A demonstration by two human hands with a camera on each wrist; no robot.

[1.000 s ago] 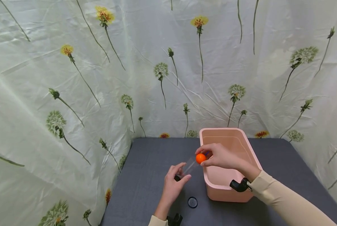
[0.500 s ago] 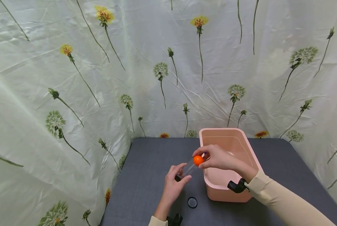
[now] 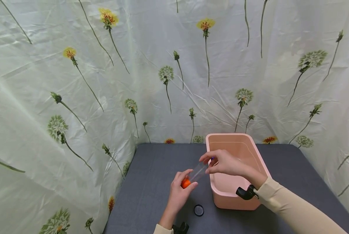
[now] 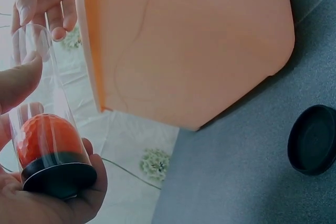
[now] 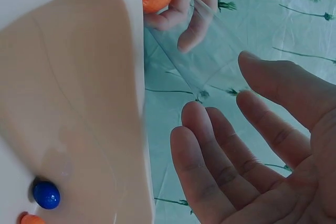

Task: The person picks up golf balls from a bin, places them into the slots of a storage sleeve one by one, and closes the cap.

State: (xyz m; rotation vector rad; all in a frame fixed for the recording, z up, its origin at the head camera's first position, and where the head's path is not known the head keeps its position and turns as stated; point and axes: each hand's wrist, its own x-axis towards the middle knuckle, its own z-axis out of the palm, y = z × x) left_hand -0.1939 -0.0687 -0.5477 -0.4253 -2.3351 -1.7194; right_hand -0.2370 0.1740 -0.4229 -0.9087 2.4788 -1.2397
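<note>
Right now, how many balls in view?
3. One orange ball sits at the bottom of the clear tube in the left hand. A blue ball and another orange one lie in the pink bin. More may be hidden there.

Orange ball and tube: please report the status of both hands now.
Left hand grips the clear tube. Orange ball sits at the tube's bottom end. Right hand open at the tube's mouth, holding nothing. Black cap lies apart on table; nothing in the way.

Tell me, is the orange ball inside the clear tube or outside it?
Inside. The orange ball sits at the capped bottom of the clear tube, which the left hand holds.
</note>
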